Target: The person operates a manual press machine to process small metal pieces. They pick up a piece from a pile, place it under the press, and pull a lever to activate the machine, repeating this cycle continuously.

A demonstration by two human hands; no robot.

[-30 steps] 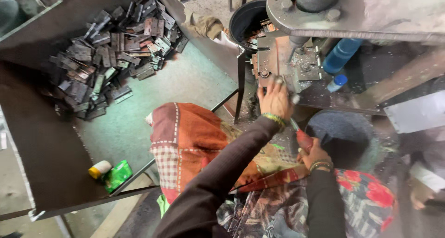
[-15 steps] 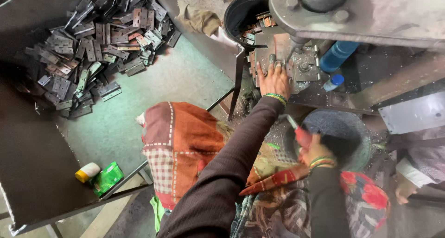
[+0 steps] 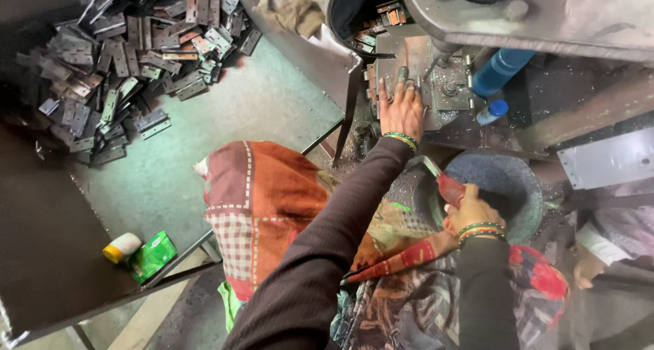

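A pile of hinges (image 3: pixel 129 57) is lying on the tray (image 3: pixel 259 111) at ten o'clock. The left hand (image 3: pixel 402 108) is resting on the press bed (image 3: pixel 415 70) at twelve o'clock, a bucket (image 3: pixel 354 9) sitting just behind it. At three o'clock the right hand (image 3: pixel 470 210) is sitting over a bowl (image 3: pixel 511 186). A packet (image 3: pixel 153 254) is lying at eight o'clock.

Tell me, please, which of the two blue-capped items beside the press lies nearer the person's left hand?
The small blue-capped bottle, lower and closer to the left hand. The larger blue cylinder sits farther up, under the grey metal press arm.
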